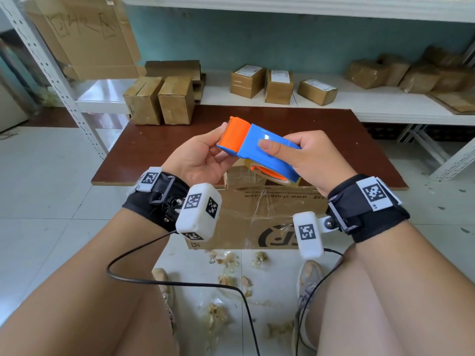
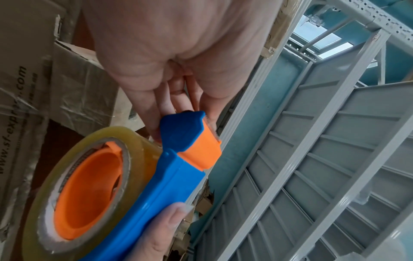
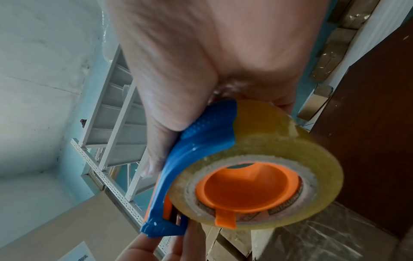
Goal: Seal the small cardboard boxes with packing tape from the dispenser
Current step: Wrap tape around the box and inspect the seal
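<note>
Dispenser: a blue dispenser (image 1: 259,147) with an orange front end was held in the air between both hands, above the near edge of the table (image 1: 334,140); the orange end pointed away and to the left.
Tape roll: a clear, yellowish roll (image 3: 277,144) sat on the orange hub (image 3: 245,187) under the blue body.
Right hand: the right hand (image 1: 316,160) was wrapped round the blue rear of the dispenser, thumb pressed flat on its top, the other fingers curled below around the roll side.
Left hand: the left hand (image 1: 203,155) was at the orange end, palm up, its fingers curled round the front and touching the underside there; the fingertips were hidden behind the dispenser, so whether they pinched any tape could not be told.
Small box: a small box (image 1: 244,176) stood on the near edge of the table, right under the dispenser and mostly hidden by it and the hands.
Large box: a large printed carton (image 1: 257,219), with crinkled clear tape across it, lay below the hands against the table's near edge.
Other boxes: two plain boxes (image 1: 159,100) stood side by side at the far left of the table; three labelled boxes (image 1: 280,83) sat on the white shelf (image 1: 385,106) behind.
Floor: scraps of crumpled tape (image 1: 226,278) lay on the tiles between the person's shoes.
</note>
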`<action>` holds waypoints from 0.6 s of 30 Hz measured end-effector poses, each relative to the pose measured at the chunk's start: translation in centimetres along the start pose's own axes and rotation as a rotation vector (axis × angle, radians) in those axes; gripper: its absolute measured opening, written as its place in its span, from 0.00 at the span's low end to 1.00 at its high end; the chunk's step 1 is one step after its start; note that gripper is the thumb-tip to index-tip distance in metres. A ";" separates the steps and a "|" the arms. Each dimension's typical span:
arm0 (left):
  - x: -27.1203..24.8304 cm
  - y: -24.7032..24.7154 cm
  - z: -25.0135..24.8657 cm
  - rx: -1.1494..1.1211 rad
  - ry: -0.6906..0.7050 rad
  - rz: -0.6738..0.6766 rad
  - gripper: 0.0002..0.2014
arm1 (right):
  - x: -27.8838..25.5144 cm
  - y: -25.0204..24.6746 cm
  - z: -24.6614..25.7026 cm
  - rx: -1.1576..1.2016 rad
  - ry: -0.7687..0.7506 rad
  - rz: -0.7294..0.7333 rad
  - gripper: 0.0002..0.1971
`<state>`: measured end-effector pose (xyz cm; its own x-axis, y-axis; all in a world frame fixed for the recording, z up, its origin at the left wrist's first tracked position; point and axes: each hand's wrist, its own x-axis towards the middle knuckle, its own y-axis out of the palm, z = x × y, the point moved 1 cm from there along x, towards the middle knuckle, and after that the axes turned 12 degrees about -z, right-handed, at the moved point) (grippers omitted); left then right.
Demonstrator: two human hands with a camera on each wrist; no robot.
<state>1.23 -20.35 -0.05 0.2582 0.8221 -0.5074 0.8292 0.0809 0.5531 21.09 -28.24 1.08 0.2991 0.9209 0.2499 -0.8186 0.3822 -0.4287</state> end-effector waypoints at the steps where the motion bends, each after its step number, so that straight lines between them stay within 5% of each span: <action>1: 0.0 -0.1 0.0 -0.001 0.004 -0.007 0.14 | 0.0 0.0 0.0 0.000 0.000 0.003 0.49; 13: 0.0 -0.1 0.8 -0.049 0.028 -0.110 0.12 | -0.9 0.4 0.8 0.043 0.020 -0.065 0.39; 18: 0.3 -0.4 0.5 -0.018 0.041 -0.024 0.28 | -0.9 0.1 0.9 0.066 0.056 -0.090 0.36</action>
<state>1.18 -20.44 -0.76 0.2174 0.8422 -0.4934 0.8257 0.1108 0.5531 20.32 -29.12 1.58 0.3988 0.8864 0.2349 -0.8169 0.4598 -0.3481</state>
